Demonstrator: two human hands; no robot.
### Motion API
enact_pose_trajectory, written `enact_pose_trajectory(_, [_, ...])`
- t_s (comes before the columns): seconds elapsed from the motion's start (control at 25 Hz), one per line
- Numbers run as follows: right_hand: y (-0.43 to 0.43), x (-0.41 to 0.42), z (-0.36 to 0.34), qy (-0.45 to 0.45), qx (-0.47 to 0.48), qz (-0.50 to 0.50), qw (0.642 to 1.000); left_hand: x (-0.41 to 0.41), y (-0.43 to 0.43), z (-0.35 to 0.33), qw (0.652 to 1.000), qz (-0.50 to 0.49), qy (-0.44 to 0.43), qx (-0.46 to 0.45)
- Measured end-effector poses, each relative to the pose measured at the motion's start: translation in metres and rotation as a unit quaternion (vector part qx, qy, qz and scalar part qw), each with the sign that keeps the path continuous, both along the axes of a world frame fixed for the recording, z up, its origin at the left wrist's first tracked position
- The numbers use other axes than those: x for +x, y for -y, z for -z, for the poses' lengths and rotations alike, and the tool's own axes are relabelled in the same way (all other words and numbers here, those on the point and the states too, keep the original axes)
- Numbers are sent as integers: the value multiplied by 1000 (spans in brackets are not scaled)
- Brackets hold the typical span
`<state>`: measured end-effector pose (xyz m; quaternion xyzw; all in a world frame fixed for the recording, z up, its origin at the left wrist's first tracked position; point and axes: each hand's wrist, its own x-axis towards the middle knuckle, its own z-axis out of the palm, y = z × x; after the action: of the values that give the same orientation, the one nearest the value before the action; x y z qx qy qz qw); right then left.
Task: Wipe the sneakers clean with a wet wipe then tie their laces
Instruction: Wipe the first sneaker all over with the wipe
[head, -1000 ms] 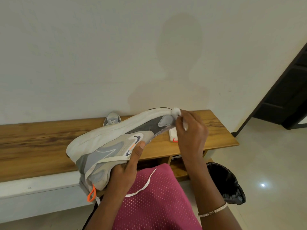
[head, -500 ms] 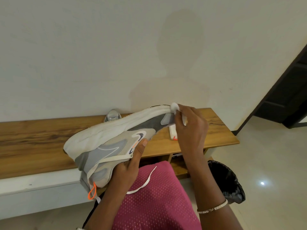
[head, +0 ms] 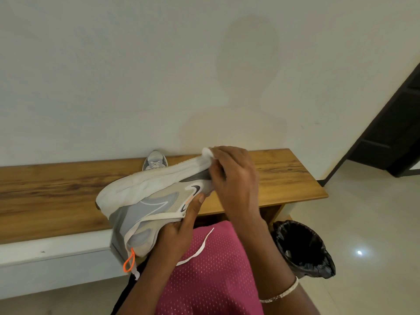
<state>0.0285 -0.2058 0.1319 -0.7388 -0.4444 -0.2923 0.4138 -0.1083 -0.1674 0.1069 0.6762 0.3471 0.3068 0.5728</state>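
Wiping is the step in hand, judged from one sneaker (head: 145, 201) held tilted on its side above the person's lap, sole edge turned up and away. Landmark: that held sneaker. Nearest the camera, the left hand (head: 175, 235) grips it from below at the collar and lace area, thumb laid up along the side panel by the logo, the other fingers wrapped under the upper. A loose white lace end (head: 200, 248) trails from the sneaker across the pink garment, so this shoe is untied; an orange pull loop (head: 129, 261) hangs at its heel end. At the sneaker's toe end, the right hand (head: 234, 178) is curled round a bunched wet wipe (head: 207, 152), pressing it against the white midsole rim near the toe; only a small tuft of the wipe shows past the fingers. Below and to the right of the sneaker stands a bin lined with a black bag (head: 304, 246). Behind the sneaker runs the wooden desk (head: 56, 192), and on it, against the wall, the second sneaker (head: 155, 160) stands toe toward the camera; whether its laces are tied or it has been wiped I cannot tell. Estimate: first-shoe cleaning under way, lace tying on the held shoe undone.
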Motion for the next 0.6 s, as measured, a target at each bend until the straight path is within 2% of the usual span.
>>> enact_pose_trajectory(0.04, [7, 11, 1, -12, 1, 29, 1000, 0, -2, -1, 999, -15, 9, 30])
enact_pose_trajectory(0.16, [26, 39, 5, -66, 1, 114, 991, -1, -6, -7, 999, -20, 29, 29])
enact_pose_trajectory(0.24, [29, 40, 7, -84, -5, 120, 989, 0, -7, -5, 999, -14, 29, 33])
enact_pose_trajectory(0.48, [-1, -8, -2, -21, -20, -8, 1000, 3, -13, 11, 997, 17, 4, 82])
enact_pose_trajectory(0.6, [-5, -14, 3, 6, -29, -51, 998, 2, -10, 10, 993, -9, -17, 118])
